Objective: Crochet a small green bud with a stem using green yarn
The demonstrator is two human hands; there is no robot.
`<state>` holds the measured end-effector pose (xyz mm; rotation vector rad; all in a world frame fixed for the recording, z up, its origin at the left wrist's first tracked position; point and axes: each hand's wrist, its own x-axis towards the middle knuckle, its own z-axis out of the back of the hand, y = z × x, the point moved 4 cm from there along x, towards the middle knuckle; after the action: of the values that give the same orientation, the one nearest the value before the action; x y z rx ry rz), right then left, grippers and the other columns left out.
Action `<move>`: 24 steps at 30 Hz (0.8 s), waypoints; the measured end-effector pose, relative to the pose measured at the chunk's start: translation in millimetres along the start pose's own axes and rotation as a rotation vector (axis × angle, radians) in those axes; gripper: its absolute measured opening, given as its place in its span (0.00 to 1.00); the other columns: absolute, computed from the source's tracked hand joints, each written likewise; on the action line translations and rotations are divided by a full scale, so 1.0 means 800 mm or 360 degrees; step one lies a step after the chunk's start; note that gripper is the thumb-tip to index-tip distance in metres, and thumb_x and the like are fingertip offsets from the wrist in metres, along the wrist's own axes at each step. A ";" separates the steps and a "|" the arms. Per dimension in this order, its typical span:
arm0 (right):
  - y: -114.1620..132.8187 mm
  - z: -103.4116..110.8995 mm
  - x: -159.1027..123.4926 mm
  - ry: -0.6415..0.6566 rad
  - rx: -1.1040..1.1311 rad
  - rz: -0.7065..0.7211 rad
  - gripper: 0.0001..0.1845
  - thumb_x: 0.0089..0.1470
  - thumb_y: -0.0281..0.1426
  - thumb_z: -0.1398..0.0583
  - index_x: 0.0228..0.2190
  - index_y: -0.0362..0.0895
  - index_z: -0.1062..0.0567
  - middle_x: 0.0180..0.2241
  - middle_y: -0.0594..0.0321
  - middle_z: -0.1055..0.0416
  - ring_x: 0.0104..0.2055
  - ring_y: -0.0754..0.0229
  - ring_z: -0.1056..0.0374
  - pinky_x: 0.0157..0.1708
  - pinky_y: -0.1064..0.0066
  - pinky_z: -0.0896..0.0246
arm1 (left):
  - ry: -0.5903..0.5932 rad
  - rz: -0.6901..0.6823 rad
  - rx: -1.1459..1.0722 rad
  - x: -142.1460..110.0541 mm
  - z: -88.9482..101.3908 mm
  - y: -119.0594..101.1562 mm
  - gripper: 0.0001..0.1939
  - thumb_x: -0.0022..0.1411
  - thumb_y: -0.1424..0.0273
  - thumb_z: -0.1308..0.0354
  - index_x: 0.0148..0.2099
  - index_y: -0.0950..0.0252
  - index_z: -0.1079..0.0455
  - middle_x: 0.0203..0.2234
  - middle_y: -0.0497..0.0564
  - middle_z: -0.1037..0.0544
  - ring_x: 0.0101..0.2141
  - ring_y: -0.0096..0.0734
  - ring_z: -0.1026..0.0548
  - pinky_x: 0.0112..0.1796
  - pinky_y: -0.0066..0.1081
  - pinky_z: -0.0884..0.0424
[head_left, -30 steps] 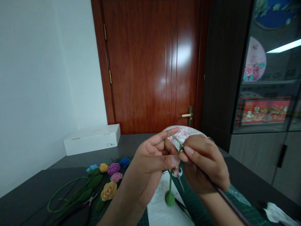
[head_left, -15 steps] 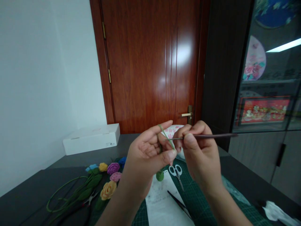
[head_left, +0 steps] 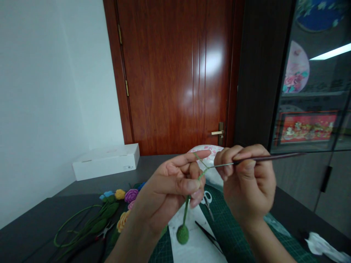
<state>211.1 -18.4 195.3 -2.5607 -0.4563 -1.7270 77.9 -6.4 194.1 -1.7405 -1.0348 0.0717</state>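
Note:
My left hand (head_left: 178, 179) pinches a strand of green yarn (head_left: 202, 174) between thumb and fingers, and the yarn also runs over its raised index finger. In my right hand (head_left: 248, 179) is a crochet hook (head_left: 270, 157) with a dark handle and a thin metal shaft. The hook's tip meets the yarn just right of the left fingertips. Below my left hand hangs a ball of green yarn (head_left: 182, 234) on a green strand, over a white sheet of paper (head_left: 186, 252).
White-handled scissors (head_left: 207, 201) and black tweezers (head_left: 208, 235) lie around the paper on a green cutting mat (head_left: 233, 233). Crocheted flowers (head_left: 131, 196) and pliers (head_left: 104, 232) are at left. A white box (head_left: 106, 160) stands behind; a white packet (head_left: 323, 244) lies far right.
My right hand has moved right with the crochet hook, drawing the yarn out from my left hand. The green ball now hangs lower and nearer.

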 end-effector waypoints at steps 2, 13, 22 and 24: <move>-0.004 -0.005 0.004 0.0050 0.0176 -0.0247 0.07 0.65 0.32 0.41 0.32 0.48 0.32 0.21 0.71 0.42 0.19 0.65 0.46 0.21 0.71 0.46 | 0.0044 -0.0014 0.0015 0.000 0.002 -0.004 0.23 0.49 0.80 0.34 0.51 0.72 0.20 0.21 0.46 0.31 0.19 0.21 0.34 0.20 0.23 0.40; -0.001 -0.004 -0.006 0.0279 -0.0624 0.0147 0.10 0.57 0.24 0.35 0.32 0.49 0.31 0.28 0.68 0.28 0.30 0.60 0.30 0.31 0.66 0.33 | -0.0520 -0.0668 0.0978 -0.013 -0.004 -0.010 0.25 0.56 0.81 0.32 0.56 0.61 0.21 0.28 0.46 0.24 0.33 0.26 0.26 0.40 0.27 0.28; 0.015 0.005 -0.013 0.0402 -0.0765 0.0588 0.07 0.58 0.24 0.36 0.36 0.49 0.24 0.27 0.65 0.25 0.28 0.57 0.29 0.30 0.61 0.30 | -0.0056 -0.0020 0.0187 -0.002 -0.008 0.008 0.26 0.50 0.79 0.30 0.53 0.69 0.21 0.25 0.48 0.26 0.22 0.23 0.31 0.24 0.24 0.32; 0.011 0.007 -0.005 0.0197 -0.0436 0.0415 0.02 0.61 0.29 0.37 0.36 0.48 0.25 0.25 0.66 0.28 0.26 0.59 0.31 0.29 0.62 0.32 | 0.0004 -0.0013 0.0169 -0.003 -0.003 0.001 0.26 0.50 0.80 0.32 0.54 0.69 0.21 0.24 0.48 0.28 0.21 0.22 0.31 0.23 0.24 0.34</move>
<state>217.3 -26.9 191.2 -2.5168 0.1236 -1.9475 77.9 -9.4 193.8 -1.6399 -1.0188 0.1171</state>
